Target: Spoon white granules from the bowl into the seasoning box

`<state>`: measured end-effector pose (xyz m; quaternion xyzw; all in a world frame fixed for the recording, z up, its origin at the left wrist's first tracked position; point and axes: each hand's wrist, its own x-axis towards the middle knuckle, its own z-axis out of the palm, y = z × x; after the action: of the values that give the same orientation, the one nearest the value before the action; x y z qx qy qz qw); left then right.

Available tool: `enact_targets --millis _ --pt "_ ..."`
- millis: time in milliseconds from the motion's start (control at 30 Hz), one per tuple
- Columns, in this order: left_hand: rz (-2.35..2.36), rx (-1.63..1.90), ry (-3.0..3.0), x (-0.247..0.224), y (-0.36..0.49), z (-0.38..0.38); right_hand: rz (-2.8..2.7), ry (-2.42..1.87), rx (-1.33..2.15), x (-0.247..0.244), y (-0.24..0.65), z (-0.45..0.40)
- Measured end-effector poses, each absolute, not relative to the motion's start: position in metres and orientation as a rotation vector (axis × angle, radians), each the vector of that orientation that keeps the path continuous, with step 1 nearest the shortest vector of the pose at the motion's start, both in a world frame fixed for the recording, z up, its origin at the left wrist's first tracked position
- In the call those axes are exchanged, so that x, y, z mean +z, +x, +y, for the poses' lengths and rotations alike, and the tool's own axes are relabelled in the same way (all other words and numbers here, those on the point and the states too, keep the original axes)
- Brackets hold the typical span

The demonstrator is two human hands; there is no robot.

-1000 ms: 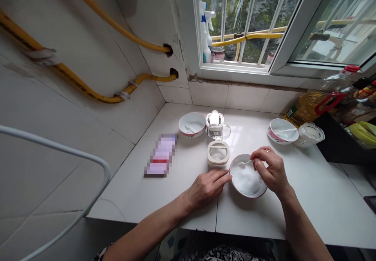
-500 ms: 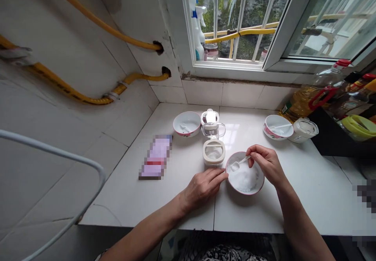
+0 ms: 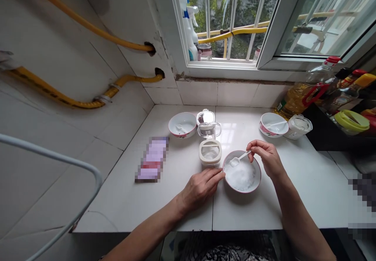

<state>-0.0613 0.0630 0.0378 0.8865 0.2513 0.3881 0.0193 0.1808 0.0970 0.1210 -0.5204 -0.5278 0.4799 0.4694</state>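
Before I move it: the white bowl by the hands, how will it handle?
The bowl looks like glazed ceramic, so it's probably fragile if knocked. Its white granules fill much of it, so it's likely fairly heavy and could spill if tilted. Its low, wide shape suggests it won't tip easily.

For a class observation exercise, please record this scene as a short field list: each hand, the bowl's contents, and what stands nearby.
Left hand: holds nothing, fingertips at the rim of the pink-rimmed white bowl
Right hand: pinches a small white spoon above the bowl
Bowl contents: white granules
Nearby: open hinged container, second bowl, third bowl, cooking oil bottle
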Motion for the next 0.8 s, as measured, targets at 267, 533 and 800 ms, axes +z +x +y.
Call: enact_targets --millis 267,533,800 --pt "0.785 1.188 2.742 0.036 -0.062 0.062 -1.223 -1.246 1.190 0.115 0.184 0.102" --pt "0.792 1.183 2.750 0.036 -0.062 0.062 -1.366 -1.127 0.978 0.115 0.156 0.087" --pt "0.807 1.193 2.760 0.038 -0.061 0.062 -2.226 -0.770 0.175 0.111 0.147 0.086"
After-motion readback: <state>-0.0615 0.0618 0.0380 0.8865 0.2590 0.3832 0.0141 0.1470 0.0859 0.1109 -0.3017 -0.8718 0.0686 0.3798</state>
